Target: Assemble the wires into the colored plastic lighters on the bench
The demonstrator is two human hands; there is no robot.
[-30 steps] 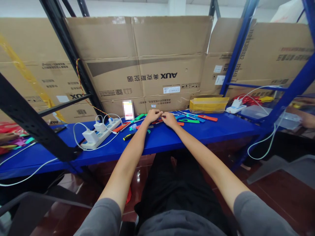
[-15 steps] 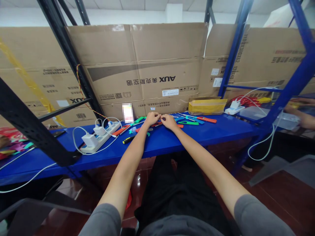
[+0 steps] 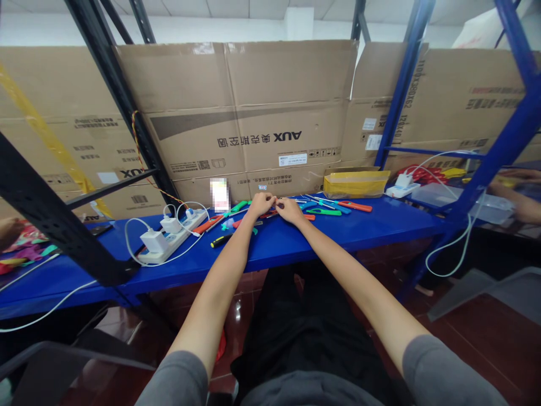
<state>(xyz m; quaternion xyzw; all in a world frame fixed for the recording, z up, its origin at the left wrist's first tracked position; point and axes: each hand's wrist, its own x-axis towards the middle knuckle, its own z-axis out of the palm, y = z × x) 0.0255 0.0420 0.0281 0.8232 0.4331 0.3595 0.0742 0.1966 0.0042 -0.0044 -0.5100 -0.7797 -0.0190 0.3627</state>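
Observation:
Both hands meet over the back half of the blue table point(image 3: 304, 242). My left hand point(image 3: 262, 203) has its fingers bent and pressed together at the tips. Touching it from the right, my right hand point(image 3: 289, 209) is closed in a pinch. Whatever they hold between them is too small to make out. Around them lie several long-necked lighters, among them an orange one point(image 3: 355, 206) and a green one point(image 3: 328, 212) to the right, and an orange-red one point(image 3: 208, 224) to the left. A black and yellow tool point(image 3: 220, 241) rests beside my left forearm.
A white power strip point(image 3: 173, 239) with chargers and cables is at the left. Behind stands a cardboard sheet point(image 3: 262, 73), with a yellow-taped box point(image 3: 356, 183) at its foot. Metal posts flank the workspace. Other people's hands point(image 3: 524, 203) show at both far sides.
My hands have hardly moved. Another person's hand has come into view at the far left edge, and the one at the far right has shifted slightly.

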